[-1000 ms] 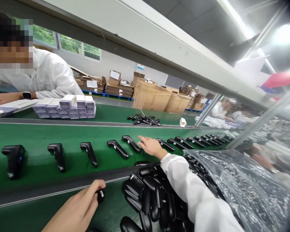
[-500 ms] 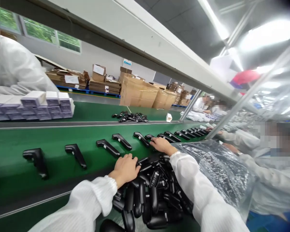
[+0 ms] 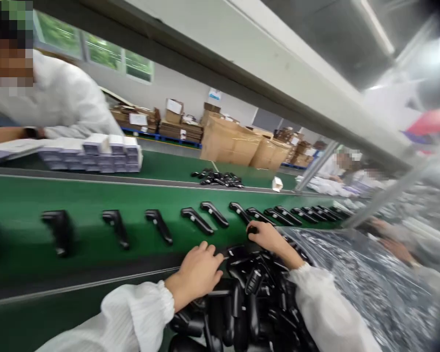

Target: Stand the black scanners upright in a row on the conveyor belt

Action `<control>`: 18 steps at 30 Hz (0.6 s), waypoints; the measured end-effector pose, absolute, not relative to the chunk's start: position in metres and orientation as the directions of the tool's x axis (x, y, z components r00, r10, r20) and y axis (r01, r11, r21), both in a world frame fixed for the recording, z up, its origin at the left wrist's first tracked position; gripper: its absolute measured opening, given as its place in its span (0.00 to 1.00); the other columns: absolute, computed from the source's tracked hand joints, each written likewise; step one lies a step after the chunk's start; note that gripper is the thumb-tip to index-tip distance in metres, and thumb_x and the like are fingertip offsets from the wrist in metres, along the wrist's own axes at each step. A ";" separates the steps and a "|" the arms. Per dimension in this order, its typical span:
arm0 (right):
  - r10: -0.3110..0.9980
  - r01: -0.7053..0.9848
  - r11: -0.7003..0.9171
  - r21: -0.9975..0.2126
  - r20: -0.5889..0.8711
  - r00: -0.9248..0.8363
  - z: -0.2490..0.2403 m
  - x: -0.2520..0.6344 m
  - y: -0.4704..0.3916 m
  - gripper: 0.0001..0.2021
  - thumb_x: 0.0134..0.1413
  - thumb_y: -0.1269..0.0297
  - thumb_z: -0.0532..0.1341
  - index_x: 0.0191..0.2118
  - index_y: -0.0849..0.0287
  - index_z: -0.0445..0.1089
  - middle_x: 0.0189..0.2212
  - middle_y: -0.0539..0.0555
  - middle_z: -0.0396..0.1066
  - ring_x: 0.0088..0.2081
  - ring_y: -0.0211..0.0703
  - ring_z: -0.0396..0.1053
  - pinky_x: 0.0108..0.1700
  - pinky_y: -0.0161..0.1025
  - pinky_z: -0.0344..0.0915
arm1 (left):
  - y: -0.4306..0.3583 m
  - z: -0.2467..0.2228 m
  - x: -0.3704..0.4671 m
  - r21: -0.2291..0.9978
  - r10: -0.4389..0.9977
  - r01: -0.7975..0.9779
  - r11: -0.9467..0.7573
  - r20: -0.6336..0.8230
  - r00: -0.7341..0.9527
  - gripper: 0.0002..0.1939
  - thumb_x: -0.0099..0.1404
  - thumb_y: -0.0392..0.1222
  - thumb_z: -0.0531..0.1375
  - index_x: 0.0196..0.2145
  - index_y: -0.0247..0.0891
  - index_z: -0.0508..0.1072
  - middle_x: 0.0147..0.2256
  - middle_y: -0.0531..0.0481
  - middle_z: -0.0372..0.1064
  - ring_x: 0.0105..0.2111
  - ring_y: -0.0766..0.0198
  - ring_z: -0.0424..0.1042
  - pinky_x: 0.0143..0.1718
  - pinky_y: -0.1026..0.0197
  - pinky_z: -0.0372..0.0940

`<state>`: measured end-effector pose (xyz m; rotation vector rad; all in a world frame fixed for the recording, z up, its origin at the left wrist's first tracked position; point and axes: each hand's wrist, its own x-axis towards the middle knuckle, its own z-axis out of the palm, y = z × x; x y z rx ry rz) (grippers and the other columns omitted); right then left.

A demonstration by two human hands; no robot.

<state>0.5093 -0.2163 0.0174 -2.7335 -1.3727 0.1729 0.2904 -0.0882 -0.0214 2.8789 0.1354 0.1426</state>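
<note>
A row of black angled handheld devices [image 3: 197,221] lies spaced out along the green belt [image 3: 84,195]. In front of it is a heap of similar black devices [image 3: 238,313]. My left hand [image 3: 200,271] hovers palm down at the heap's left edge, its fingers apart and nothing seen in them. My right hand [image 3: 267,237] is at the heap's far side, close to the row, its fingers curled round the end of a black device [image 3: 253,229]. Much of the heap's right side is hidden by my right forearm.
Stacked small white boxes [image 3: 110,154] and a small pile of black parts [image 3: 220,178] are on the far surface. Clear plastic sheeting [image 3: 359,264] lies at the right. A metal post [image 3: 317,165] and overhead beam [image 3: 271,63] cross the view. People in white sleeves work at both sides.
The view has swung left, so the scene sits further right. My right hand has come back from the row towards the heap and now grips a device. My left hand remains over the heap's edge.
</note>
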 end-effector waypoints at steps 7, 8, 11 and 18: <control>0.939 0.752 -0.262 -0.605 0.021 0.344 0.022 0.431 -0.144 0.08 0.48 0.64 0.61 0.36 0.56 0.74 0.23 0.46 0.70 0.25 0.37 0.65 0.30 0.33 0.59 | -0.095 -0.025 0.247 0.311 0.127 0.118 -0.943 0.007 0.992 0.10 0.64 0.41 0.56 0.42 0.35 0.71 0.43 0.39 0.68 0.44 0.48 0.70 0.43 0.48 0.68; 0.942 0.733 -0.222 -0.644 0.052 0.331 0.018 0.419 -0.128 0.10 0.48 0.64 0.61 0.38 0.56 0.74 0.24 0.46 0.71 0.24 0.37 0.65 0.30 0.33 0.59 | -0.094 -0.024 0.241 0.321 0.121 0.114 -0.940 0.001 0.993 0.10 0.64 0.40 0.56 0.42 0.34 0.71 0.42 0.39 0.68 0.43 0.48 0.70 0.43 0.49 0.68; 0.947 0.689 -0.114 -0.716 0.132 0.294 0.001 0.394 -0.092 0.13 0.52 0.63 0.62 0.44 0.54 0.74 0.34 0.48 0.75 0.31 0.38 0.69 0.36 0.35 0.63 | -0.088 -0.018 0.223 0.418 0.144 0.125 -0.900 0.013 0.990 0.07 0.65 0.38 0.55 0.41 0.36 0.70 0.41 0.43 0.70 0.43 0.51 0.70 0.44 0.52 0.67; 0.937 0.914 -0.143 -0.379 0.245 0.248 -0.043 0.379 -0.093 0.07 0.58 0.65 0.60 0.42 0.57 0.71 0.41 0.55 0.73 0.46 0.48 0.68 0.49 0.41 0.62 | -0.045 -0.006 0.178 0.963 0.609 0.228 -0.140 -0.098 0.787 0.10 0.67 0.50 0.55 0.37 0.41 0.65 0.32 0.54 0.65 0.31 0.63 0.67 0.33 0.60 0.65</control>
